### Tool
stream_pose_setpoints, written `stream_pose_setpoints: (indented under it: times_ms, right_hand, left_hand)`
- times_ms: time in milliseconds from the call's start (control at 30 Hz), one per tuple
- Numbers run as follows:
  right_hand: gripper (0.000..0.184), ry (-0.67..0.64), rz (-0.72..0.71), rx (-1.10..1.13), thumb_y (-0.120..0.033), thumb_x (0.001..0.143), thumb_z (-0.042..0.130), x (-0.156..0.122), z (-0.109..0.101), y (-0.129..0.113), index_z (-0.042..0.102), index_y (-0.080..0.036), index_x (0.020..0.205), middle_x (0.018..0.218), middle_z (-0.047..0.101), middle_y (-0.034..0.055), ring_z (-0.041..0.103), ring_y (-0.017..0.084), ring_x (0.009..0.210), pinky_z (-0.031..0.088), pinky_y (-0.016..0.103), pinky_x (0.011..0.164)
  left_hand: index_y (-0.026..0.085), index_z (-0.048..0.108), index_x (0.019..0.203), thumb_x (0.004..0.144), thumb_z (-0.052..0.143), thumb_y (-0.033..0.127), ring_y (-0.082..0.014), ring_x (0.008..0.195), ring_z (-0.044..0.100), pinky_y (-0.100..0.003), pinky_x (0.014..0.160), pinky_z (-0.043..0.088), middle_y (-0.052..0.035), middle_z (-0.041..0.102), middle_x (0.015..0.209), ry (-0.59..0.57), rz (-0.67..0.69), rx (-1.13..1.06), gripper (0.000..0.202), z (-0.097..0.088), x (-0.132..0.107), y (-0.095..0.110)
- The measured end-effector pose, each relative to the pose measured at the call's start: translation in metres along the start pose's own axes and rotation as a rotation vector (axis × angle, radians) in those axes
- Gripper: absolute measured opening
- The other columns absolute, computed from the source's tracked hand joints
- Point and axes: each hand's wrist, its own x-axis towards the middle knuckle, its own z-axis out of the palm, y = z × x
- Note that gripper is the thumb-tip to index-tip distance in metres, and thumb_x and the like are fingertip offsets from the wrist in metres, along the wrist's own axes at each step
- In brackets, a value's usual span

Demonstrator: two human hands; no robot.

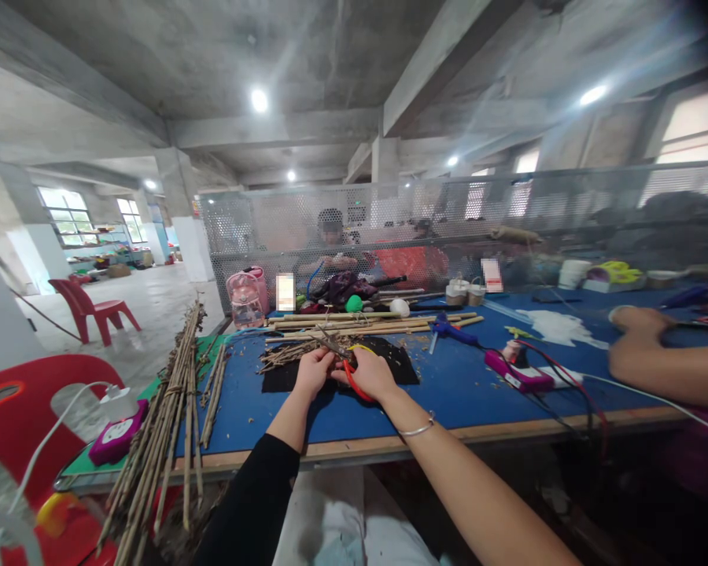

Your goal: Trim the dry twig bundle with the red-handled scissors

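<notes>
My right hand (370, 376) is closed round the red handle of a pair of shears (359, 385), whose blades point up and left between my hands. A yellow part shows beside the handle. My left hand (314, 373) is pinched close to the blades, on what looks like a thin twig; my fingers partly hide it. Under and behind both hands, a heap of short brown twigs (283, 355) lies on a black mat (398, 360). Beyond the mat, several long pale sticks (371, 325) are laid across the blue table (248, 409).
A tall bundle of dry stalks (168, 409) leans over the table's left edge, near a purple power socket (118, 432). To the right lie a blue glue gun (457, 330) and a purple power strip (518, 373) with cables. A co-worker's arm (661, 354) reaches in from the right.
</notes>
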Motion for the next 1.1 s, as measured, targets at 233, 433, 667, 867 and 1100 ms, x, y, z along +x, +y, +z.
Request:
stream_pose_setpoints:
  times_ms: [233,433,667,867,1100]
  right_hand:
    - [0.05,-0.036,0.053,0.042,-0.064,0.067,0.052,-0.0013,-0.0006,-0.0006,0.054,-0.02,0.092,0.089,0.063,0.006,0.059,0.021,0.086,0.039,0.027,0.068]
    - [0.051,-0.079,0.071,0.063,-0.065,0.065,0.052,-0.0027,-0.0057,-0.0051,0.058,-0.023,0.093,0.09,0.065,0.0057,0.059,0.021,0.085,0.039,0.026,0.069]
    - [0.051,-0.083,0.11,0.014,-0.067,0.067,0.047,-0.0024,-0.0049,-0.0031,0.061,-0.023,0.087,0.087,0.066,0.0067,0.06,0.022,0.083,0.04,0.027,0.068]
    - [0.051,-0.067,0.11,0.02,-0.067,0.068,0.046,-0.0024,-0.0069,-0.0049,0.06,-0.023,0.088,0.086,0.066,0.0061,0.061,0.022,0.083,0.04,0.027,0.067]
    - [0.053,-0.038,0.09,0.004,-0.067,0.067,0.047,-0.0031,-0.0058,-0.0051,0.055,-0.021,0.091,0.09,0.064,0.0064,0.06,0.022,0.084,0.04,0.028,0.069]
  left_hand:
    - [0.01,0.066,0.082,0.064,0.065,0.033,-0.0113,0.053,0.056,-0.019,0.046,0.043,-0.0043,0.066,0.066,-0.007,0.039,0.031,0.029,-0.0017,0.002,-0.004]
    - [0.012,0.065,0.082,0.065,0.065,0.032,-0.013,0.058,0.059,-0.021,0.049,0.045,-0.0039,0.065,0.067,0.049,0.01,0.033,0.026,-0.004,0.0039,-0.0057]
    - [0.013,0.064,0.097,0.065,0.065,0.033,-0.0102,0.054,0.056,-0.016,0.042,0.039,-0.0025,0.062,0.067,0.096,-0.002,0.082,0.037,-0.0062,0.0035,-0.0046]
    - [0.012,0.063,0.1,0.064,0.067,0.034,-0.0089,0.054,0.054,-0.017,0.044,0.04,-0.0031,0.062,0.068,0.103,0.019,0.072,0.042,-0.0065,0.0042,-0.0045]
    - [0.01,0.065,0.083,0.062,0.067,0.03,-0.0083,0.052,0.052,-0.018,0.048,0.041,-0.0025,0.06,0.062,0.031,0.019,-0.026,0.03,-0.0066,0.0076,-0.0096]
